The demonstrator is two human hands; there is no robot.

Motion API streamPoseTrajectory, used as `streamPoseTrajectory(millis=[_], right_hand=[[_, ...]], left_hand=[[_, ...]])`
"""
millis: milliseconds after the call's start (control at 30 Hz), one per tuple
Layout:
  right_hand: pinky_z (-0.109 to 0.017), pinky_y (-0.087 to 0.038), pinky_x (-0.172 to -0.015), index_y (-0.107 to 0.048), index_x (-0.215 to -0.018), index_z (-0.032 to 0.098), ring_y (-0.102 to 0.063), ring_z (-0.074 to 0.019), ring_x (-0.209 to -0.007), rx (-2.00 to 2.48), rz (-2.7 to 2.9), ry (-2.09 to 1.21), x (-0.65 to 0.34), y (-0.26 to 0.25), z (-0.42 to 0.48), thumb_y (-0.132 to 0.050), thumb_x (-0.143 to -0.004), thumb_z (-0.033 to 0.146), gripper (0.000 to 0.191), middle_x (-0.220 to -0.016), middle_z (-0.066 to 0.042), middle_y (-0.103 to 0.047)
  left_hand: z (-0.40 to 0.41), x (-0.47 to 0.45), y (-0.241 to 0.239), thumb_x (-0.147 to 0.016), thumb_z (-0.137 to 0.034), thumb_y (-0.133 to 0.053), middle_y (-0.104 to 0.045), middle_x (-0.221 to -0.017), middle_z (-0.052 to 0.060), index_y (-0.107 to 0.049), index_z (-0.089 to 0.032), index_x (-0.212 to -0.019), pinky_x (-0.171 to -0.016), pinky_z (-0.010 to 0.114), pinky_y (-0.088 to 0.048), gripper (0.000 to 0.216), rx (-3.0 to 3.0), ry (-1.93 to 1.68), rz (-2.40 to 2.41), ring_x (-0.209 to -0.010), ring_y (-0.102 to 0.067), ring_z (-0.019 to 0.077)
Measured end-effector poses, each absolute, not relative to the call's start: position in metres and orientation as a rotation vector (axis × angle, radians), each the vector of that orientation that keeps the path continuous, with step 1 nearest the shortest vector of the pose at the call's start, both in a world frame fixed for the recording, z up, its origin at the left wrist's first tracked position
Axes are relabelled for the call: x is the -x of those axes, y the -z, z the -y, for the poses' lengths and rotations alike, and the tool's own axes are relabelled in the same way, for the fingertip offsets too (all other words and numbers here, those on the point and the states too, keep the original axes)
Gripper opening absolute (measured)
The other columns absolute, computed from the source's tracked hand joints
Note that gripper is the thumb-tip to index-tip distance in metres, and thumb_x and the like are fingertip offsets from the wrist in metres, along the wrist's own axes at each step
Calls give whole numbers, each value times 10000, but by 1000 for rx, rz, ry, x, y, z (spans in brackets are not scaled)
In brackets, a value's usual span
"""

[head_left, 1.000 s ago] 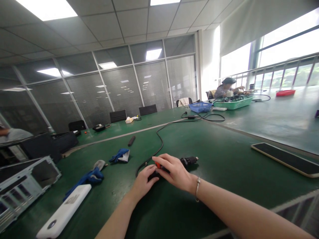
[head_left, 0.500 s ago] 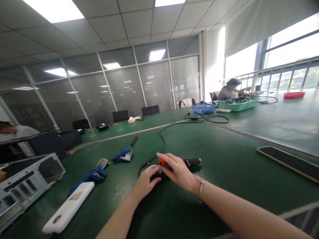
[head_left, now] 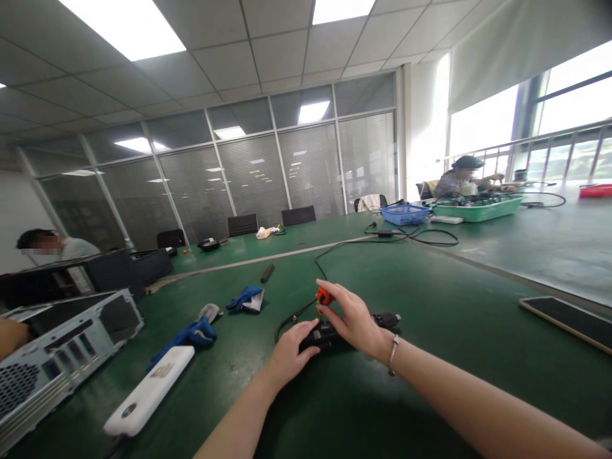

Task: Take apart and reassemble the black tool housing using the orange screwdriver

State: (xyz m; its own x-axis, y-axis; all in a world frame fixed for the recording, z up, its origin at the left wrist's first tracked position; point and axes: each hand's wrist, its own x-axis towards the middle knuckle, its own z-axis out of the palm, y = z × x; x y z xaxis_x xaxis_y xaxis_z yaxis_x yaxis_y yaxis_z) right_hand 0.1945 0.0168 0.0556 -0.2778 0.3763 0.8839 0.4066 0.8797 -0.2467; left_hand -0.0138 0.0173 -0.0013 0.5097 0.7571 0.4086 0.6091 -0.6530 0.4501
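A black corded power tool with a dark chuck tip pointing right lies on the green table. My left hand is closed on its rear body. My right hand pinches a small orange part on top of the tool. A black cable runs from the tool toward the far end of the table.
Left of my hands lie a white oblong device, blue gloves and an open computer case. A dark phone rests at the right. Far off are a blue basket, a green tray and seated people.
My right hand has lifted slightly, so the orange part now shows above the tool. The view has shifted, moving everything a little right and down.
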Motion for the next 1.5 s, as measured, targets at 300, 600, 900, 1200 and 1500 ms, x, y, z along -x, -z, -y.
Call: streamPoseTrajectory(millis=[300, 600, 900, 1200, 1500], right_hand=[[-361, -540, -823, -316, -1427, 266, -618, -197, -905, 695, 1920, -65, -185, -54, -26, -466, -920, 176, 537, -1058, -72, -612], [-306, -519, -726, -340, -1413, 280, -588, -178, -793, 790, 1919, -45, -171, -59, -27, -481, -907, 144, 542, -942, -40, -589], [-329, -530, -722, -392, -1370, 267, -600, -190, -796, 849, 1887, 21, -175, -52, -24, -549, -871, 196, 528, -955, -46, -598], [-316, -523, -721, -400, -1358, 252, -611, -204, -842, 871, 1940, 109, -173, -51, -14, -540, -896, 240, 483, -982, -59, -618], [-321, -526, -707, -306, -1433, 230, -610, -202, -801, 832, 1966, 119, -172, -46, -14, -455, -928, 181, 529, -944, -61, -626]], left_hand=[[-16, 11, -6, -823, -238, -657, -602, -1298, 51, -555, -278, -1306, -1068, 404, -395, 495, -2470, -855, -1135, -1182, -556, 239], [-18, 10, -4, -811, -224, -672, -609, -1296, 53, -593, -271, -1268, -1072, 412, -394, 466, -2448, -868, -1148, -1191, -557, 247], [-18, 9, -5, -799, -201, -676, -613, -1294, 50, -597, -274, -1263, -1078, 431, -386, 476, -2449, -872, -1148, -1203, -550, 256], [-15, 8, -9, -809, -186, -667, -624, -1275, 45, -611, -259, -1243, -1064, 396, -404, 444, -2444, -880, -1104, -1182, -561, 247], [-16, 8, -8, -812, -188, -659, -620, -1279, 47, -613, -258, -1238, -1067, 397, -398, 435, -2433, -892, -1100, -1184, -557, 248]])
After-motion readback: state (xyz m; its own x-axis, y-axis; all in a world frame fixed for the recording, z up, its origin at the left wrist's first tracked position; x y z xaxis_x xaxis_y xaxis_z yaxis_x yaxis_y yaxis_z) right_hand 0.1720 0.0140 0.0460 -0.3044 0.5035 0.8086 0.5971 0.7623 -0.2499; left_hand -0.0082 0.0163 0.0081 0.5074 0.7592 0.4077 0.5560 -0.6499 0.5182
